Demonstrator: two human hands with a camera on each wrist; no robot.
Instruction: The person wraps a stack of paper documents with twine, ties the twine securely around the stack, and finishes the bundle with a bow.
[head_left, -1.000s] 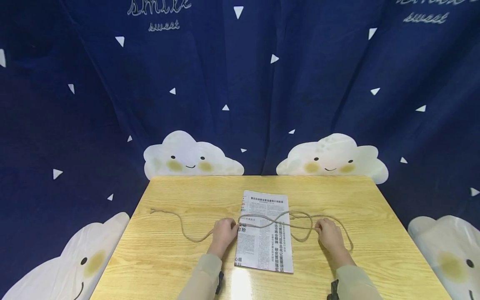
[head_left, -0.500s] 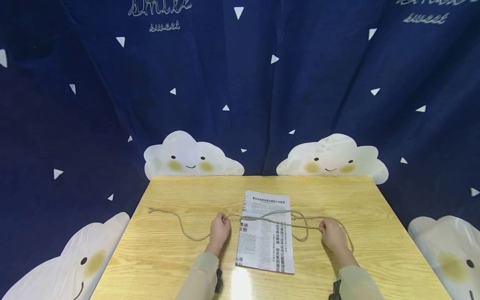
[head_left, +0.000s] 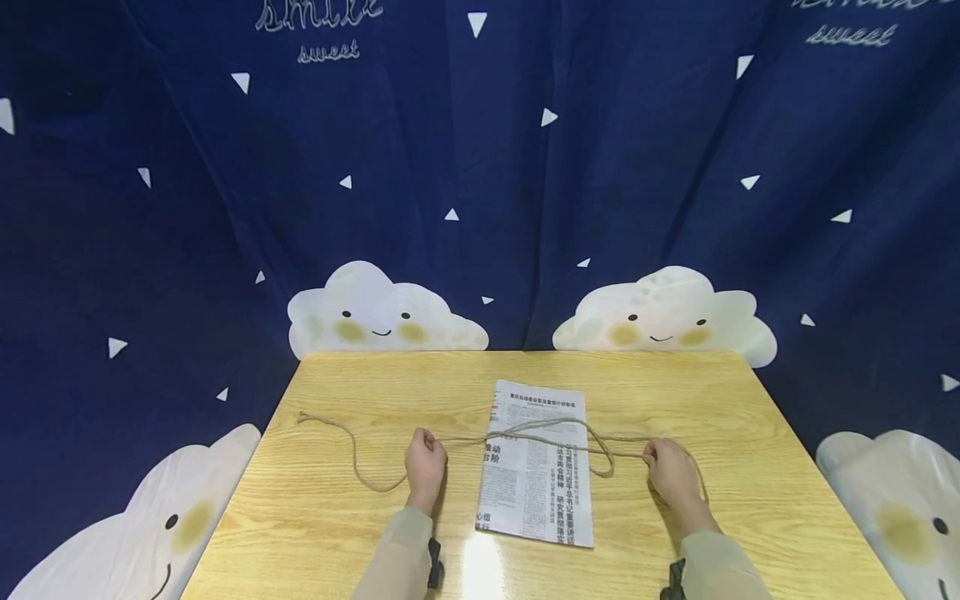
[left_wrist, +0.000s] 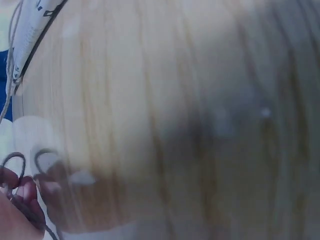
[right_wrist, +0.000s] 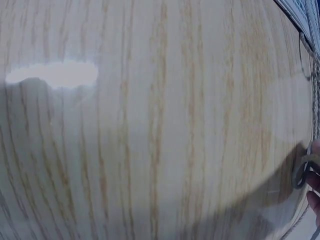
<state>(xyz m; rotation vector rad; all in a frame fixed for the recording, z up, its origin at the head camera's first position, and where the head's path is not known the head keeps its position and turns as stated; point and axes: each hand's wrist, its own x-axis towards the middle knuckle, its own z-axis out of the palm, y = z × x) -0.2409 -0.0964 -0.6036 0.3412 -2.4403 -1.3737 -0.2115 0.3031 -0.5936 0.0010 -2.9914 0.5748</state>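
Observation:
A thin tan rope [head_left: 462,439] lies over a folded newspaper [head_left: 517,492] in the middle of the table. It crosses itself on the paper, with a loop near the paper's right edge. Left of the paper, my left hand [head_left: 425,467] pinches the rope, whose loose end trails left behind it. On the other side, my right hand [head_left: 672,479] holds the rope between thumb and fingers, a tail running past that hand. In the left wrist view, curled fingers [left_wrist: 31,192] have a small bight of rope above them. Only fingertips [right_wrist: 314,182] show in the right wrist view, touching the rope.
A wood-grain table [head_left: 337,533] carries everything, with a glare spot at its front. Behind it hangs a dark blue curtain [head_left: 495,167] printed with clouds and white triangles. Dark straps are on both wrists.
My left hand has moved left, drawing rope with it. My right hand has shifted slightly right. The crossed loops over the paper have become narrower, and the newspaper has slid slightly right.

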